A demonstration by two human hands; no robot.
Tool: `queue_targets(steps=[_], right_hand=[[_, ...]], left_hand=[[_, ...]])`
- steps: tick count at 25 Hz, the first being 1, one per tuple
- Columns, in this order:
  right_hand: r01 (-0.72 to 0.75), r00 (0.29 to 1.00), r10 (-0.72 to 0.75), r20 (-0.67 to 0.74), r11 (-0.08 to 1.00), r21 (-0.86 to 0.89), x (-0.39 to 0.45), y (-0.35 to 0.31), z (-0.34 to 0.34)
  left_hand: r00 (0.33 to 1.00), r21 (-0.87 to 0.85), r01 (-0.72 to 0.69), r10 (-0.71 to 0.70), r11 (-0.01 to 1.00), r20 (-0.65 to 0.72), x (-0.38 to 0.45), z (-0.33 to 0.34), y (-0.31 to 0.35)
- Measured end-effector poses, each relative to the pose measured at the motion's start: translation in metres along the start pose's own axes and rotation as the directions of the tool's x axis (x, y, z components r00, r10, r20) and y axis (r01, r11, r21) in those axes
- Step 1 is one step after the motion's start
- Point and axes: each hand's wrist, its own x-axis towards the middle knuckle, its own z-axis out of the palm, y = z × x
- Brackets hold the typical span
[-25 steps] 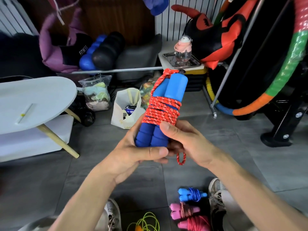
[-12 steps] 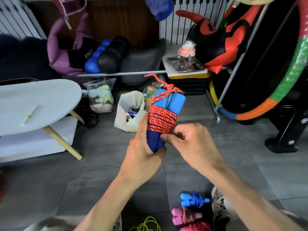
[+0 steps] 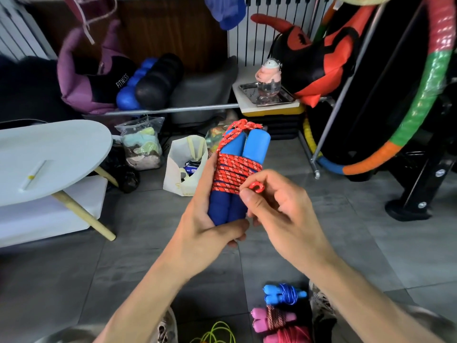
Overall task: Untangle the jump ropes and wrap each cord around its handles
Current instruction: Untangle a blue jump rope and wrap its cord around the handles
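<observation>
Two blue foam handles (image 3: 254, 147) stand side by side, upright, with a red patterned cord (image 3: 235, 173) wound tightly around their middle. My left hand (image 3: 207, 233) grips the lower ends of the handles. My right hand (image 3: 277, 211) pinches a small loop at the cord's end (image 3: 255, 187) next to the lowest coils. On the floor near my feet lie a wrapped blue rope (image 3: 284, 294), a wrapped pink rope (image 3: 273, 319), a second pink bundle (image 3: 289, 335) and a loose yellow-green cord (image 3: 217, 334).
A white oval table (image 3: 54, 154) stands at the left with a pen on it. A white bag (image 3: 185, 167) and a plastic bag (image 3: 142, 144) sit on the grey tiled floor ahead. Metal rack legs (image 3: 314, 167) and a coloured hoop (image 3: 420, 107) are at the right.
The handle bundle has moved right and tilted more upright. My right hand went from pressing the coils to pinching the cord's end loop beside them; one second ago that end dangled below my hands.
</observation>
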Motion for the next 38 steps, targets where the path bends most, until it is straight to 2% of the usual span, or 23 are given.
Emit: queue_targets(steps=[4,7,10,12,14,17,19,21,23,25,27,29,34,38], right_hand=[[0.049,0.999,-0.043,-0.034,0.979,0.200,-0.006,-0.015,-0.010],[0.121,0.992,-0.124,0.025,0.989,0.084,-0.010,-0.027,-0.018],[0.185,0.980,-0.190,-0.063,0.980,-0.075,-0.027,-0.042,-0.020],[0.200,0.968,-0.208,-0.141,0.977,-0.068,-0.052,-0.052,-0.015],[0.211,0.960,-0.213,-0.183,0.977,-0.031,-0.081,-0.057,-0.007],[0.172,0.965,-0.179,-0.192,0.984,-0.055,-0.127,-0.058,0.000],[0.086,0.975,-0.102,-0.199,0.992,-0.089,-0.156,-0.053,0.005],[-0.006,0.978,-0.014,-0.207,0.996,-0.092,-0.180,-0.050,0.011],[-0.037,0.979,0.003,-0.203,0.986,-0.163,-0.200,-0.048,0.013],[-0.079,0.980,0.036,-0.198,0.974,-0.213,-0.218,-0.045,0.014],[-0.207,0.969,0.186,-0.161,0.971,-0.123,-0.232,-0.044,0.014],[-0.269,0.956,0.253,-0.150,0.958,-0.103,-0.242,-0.043,0.014],[-0.275,0.941,0.232,-0.248,0.949,-0.154,-0.250,-0.042,0.015],[-0.223,0.957,0.174,-0.233,0.954,-0.202,-0.256,-0.039,0.014]], left_hand=[[0.999,0.005,-0.040,0.040,0.999,0.002,-0.007,0.007,0.014],[0.991,0.010,-0.131,0.132,0.991,-0.002,-0.015,0.017,0.027],[0.983,0.100,-0.180,0.176,0.979,0.043,-0.041,0.031,0.039],[0.985,0.116,-0.172,0.174,0.978,-0.004,-0.065,0.040,0.042],[0.967,0.195,-0.207,0.230,0.959,-0.105,-0.092,0.047,0.039],[0.937,0.289,-0.221,0.285,0.931,-0.201,-0.131,0.055,0.025],[0.922,0.337,-0.230,0.315,0.913,-0.224,-0.153,0.060,0.013],[0.904,0.520,-0.189,0.355,0.833,-0.240,-0.173,0.067,0.005],[0.929,0.539,-0.112,0.281,0.835,-0.242,-0.191,0.072,-0.005],[0.969,0.419,0.011,0.094,0.908,-0.228,-0.210,0.074,-0.014],[0.982,0.343,0.071,-0.005,0.937,-0.189,-0.224,0.073,-0.020],[0.988,0.401,0.038,0.025,0.915,-0.150,-0.231,0.074,-0.017],[0.988,0.630,-0.005,0.102,0.776,-0.118,-0.224,0.072,-0.012],[0.992,0.654,-0.062,0.117,0.754,-0.040,-0.223,0.067,-0.016]])
